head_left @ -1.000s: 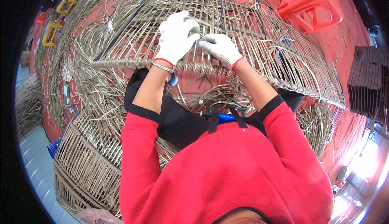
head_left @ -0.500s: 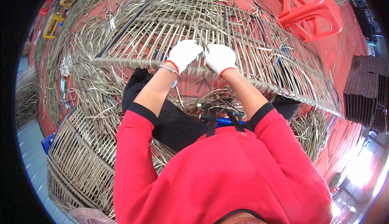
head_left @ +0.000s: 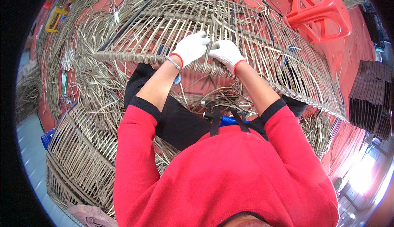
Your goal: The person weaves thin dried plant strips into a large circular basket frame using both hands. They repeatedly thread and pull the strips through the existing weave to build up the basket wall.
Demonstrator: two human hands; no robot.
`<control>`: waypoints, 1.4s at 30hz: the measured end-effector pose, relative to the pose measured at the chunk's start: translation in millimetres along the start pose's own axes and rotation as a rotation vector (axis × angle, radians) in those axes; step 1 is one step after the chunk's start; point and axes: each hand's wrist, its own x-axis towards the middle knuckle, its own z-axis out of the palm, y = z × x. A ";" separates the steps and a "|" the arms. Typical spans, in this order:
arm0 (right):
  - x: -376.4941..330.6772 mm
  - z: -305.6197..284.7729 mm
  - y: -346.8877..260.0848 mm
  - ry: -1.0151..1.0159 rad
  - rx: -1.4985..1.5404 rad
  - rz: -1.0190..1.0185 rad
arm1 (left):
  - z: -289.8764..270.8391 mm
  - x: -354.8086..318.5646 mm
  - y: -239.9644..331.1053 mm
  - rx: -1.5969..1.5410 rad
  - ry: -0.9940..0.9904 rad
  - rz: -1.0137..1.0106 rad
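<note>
A wicker panel (head_left: 135,56) of grey-brown strands lies across my lap, its thick wrapped rim running from left to right in front of me. Both hands wear white knit gloves with red cuffs. My left hand (head_left: 191,49) is just above the rim, its bent fingertips closed at a strand (head_left: 208,42) that stands up between the hands. Opposite it, my right hand (head_left: 227,54) has curled fingers against the same strand, with the palm side hidden. The strand's lower end meets the rim.
Loose wicker strands (head_left: 98,83) cover much of the red floor. Another woven panel (head_left: 82,153) lies at lower left. A red plastic stool (head_left: 322,13) rests tipped at upper right, dark stacked pieces (head_left: 369,99) at far right. Small yellow stools (head_left: 55,19) are at upper left.
My hands have moved slightly apart, the right one to the right. The left has risen a little along the strand. The view has shifted slightly.
</note>
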 end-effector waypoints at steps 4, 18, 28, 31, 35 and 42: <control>-19.5 -1.2 -4.3 0.005 0.593 0.044 | -20.8 2.0 16.4 0.371 -0.039 -0.122; -22.9 -16.1 -9.8 -0.165 0.576 0.100 | -38.0 0.0 -1.4 0.259 -0.038 -0.060; -11.1 -8.0 -51.2 -0.048 0.328 -0.236 | -87.4 -7.1 -10.4 0.298 0.332 0.081; -8.5 5.4 -58.7 0.192 -0.044 -0.278 | -81.1 -10.5 -12.9 0.313 0.404 -0.007; -5.5 30.5 -66.6 0.393 -0.583 -0.333 | -61.9 -21.3 -5.3 0.473 0.124 -0.189; 20.8 18.8 -58.3 0.053 -0.411 -0.395 | -33.4 -20.4 -20.5 0.465 -0.172 -0.203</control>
